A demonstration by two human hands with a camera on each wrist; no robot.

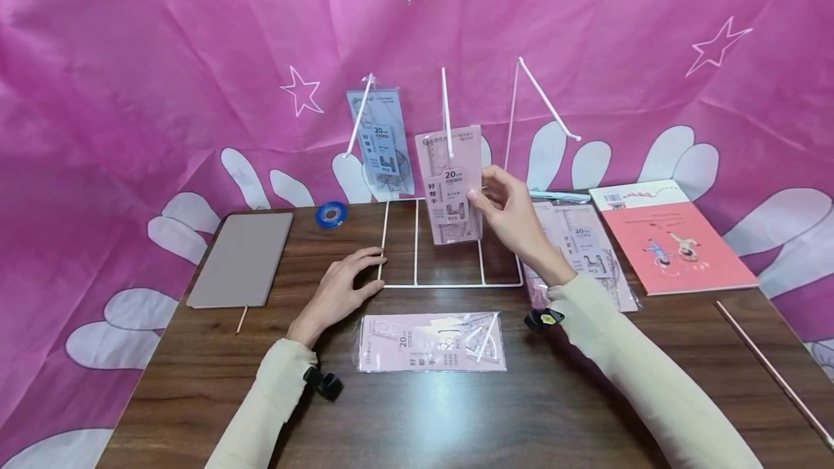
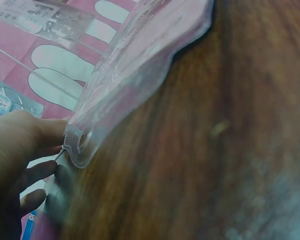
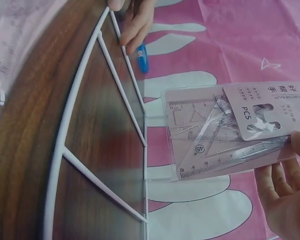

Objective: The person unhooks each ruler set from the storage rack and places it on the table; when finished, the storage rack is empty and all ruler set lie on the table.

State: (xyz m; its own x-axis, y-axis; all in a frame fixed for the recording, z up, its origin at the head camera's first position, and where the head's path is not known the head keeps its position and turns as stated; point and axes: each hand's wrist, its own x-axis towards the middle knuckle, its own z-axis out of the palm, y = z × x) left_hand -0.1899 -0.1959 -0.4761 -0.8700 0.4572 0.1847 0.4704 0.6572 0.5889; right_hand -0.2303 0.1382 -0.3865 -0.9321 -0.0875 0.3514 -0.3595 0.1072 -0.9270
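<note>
My right hand [image 1: 511, 219] pinches the right edge of a pink ruler-set pack [image 1: 452, 201] between thumb and fingers. The pack is upright at the middle hook [image 1: 446, 107] of a white wire rack [image 1: 449, 286]; whether the hook passes through its hole I cannot tell. Clear rulers show through the pack in the right wrist view. My left hand [image 1: 342, 284] rests its fingertips and thumb on the rack's left base bar. A blue ruler-set pack [image 1: 381, 143] hangs on the left hook. Another pink ruler-set pack [image 1: 430, 342] lies flat in front of the rack.
More pink packs [image 1: 586, 252] lie right of the rack, beside a coral-coloured booklet [image 1: 677, 244]. A grey notebook [image 1: 244, 259] and a blue tape roll [image 1: 331, 215] are at left. A thin rod [image 1: 775, 375] lies near the table's right edge. A bare hook [image 1: 550, 100] juts out at right.
</note>
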